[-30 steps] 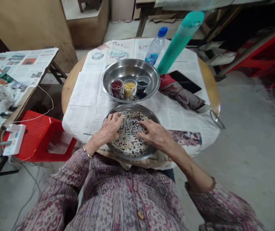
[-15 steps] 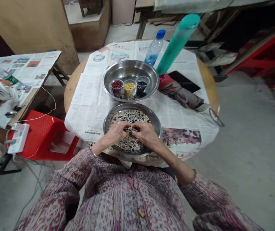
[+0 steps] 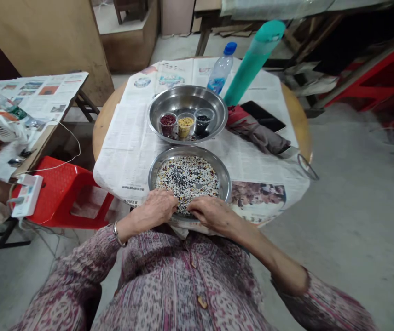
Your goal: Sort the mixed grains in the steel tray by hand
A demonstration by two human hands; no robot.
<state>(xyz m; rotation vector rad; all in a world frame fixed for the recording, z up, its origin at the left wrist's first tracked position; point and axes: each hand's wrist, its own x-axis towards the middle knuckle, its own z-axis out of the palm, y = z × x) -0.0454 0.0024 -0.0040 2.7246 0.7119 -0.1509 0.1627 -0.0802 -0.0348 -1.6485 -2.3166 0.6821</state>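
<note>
At the near rim of the round metal bowl (image 3: pixel 227 181), the left hand (image 3: pixel 159 206) is on the seven o'clock side and the right hand (image 3: pixel 213 212) on the five o'clock side. Both hands are curled inward, close but apart; I cannot tell whether they pinch some grains (image 3: pixel 200 171). These grains, white, black and yellow, lie over the bottom of this bowl. Toward twelve o'clock, a second bowl (image 3: pixel 160 105) contains three clear cups (image 3: pixel 185 131). Toward one o'clock are a plastic bottle (image 3: pixel 220 71) and a green tube (image 3: pixel 250 69), on the newspaper-covered table (image 3: pixel 302 124).
</note>
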